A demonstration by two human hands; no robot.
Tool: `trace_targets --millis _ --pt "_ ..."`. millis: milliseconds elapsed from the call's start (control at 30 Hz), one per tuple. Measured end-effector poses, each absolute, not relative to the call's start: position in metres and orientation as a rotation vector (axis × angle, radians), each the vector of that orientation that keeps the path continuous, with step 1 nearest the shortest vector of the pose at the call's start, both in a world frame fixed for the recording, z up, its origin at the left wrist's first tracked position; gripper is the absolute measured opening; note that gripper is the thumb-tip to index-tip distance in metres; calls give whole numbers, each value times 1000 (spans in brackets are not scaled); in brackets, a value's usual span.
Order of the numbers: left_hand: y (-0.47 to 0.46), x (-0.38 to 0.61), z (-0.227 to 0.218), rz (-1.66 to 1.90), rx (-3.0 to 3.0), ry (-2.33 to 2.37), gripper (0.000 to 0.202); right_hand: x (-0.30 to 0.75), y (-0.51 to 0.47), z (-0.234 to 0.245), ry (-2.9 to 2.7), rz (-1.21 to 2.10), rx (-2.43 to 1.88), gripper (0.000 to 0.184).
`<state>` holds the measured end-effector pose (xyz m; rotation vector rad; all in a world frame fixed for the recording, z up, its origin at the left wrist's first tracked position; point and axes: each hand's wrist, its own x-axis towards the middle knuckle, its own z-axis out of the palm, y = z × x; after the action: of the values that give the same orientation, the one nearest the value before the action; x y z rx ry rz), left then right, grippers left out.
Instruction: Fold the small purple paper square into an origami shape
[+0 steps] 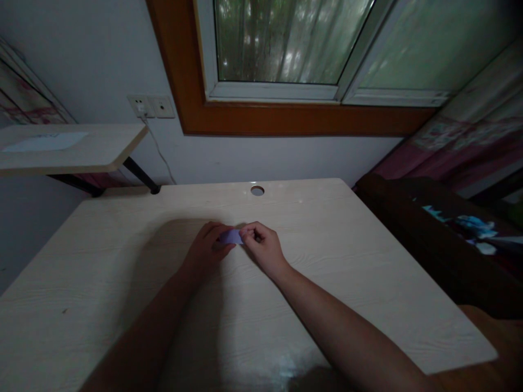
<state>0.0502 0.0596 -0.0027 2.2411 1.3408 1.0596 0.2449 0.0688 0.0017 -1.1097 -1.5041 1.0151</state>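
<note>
A small pale purple piece of paper (pixel 231 236) lies between both hands at the middle of a light wooden desk (pixel 102 261). My left hand (pixel 206 247) curls its fingers over the paper's left side and pinches it. My right hand (pixel 263 246) pinches the paper's right edge with thumb and fingertips closed. Most of the paper is hidden under the fingers, so its exact shape is unclear.
A round cable hole (pixel 257 190) sits near the desk's far edge. A raised shelf (pixel 69 147) with a pale sheet stands at the left. Wall sockets (pixel 151 106) with a cord, a window above, and a dark bed frame (pixel 429 228) at the right.
</note>
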Motion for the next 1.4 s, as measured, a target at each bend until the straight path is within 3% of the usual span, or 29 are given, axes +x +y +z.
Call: trace_targets --millis 1400 --pt "57 52 4 1037 2110 1312 30 245 68 7 -1556 977 -1106 22"
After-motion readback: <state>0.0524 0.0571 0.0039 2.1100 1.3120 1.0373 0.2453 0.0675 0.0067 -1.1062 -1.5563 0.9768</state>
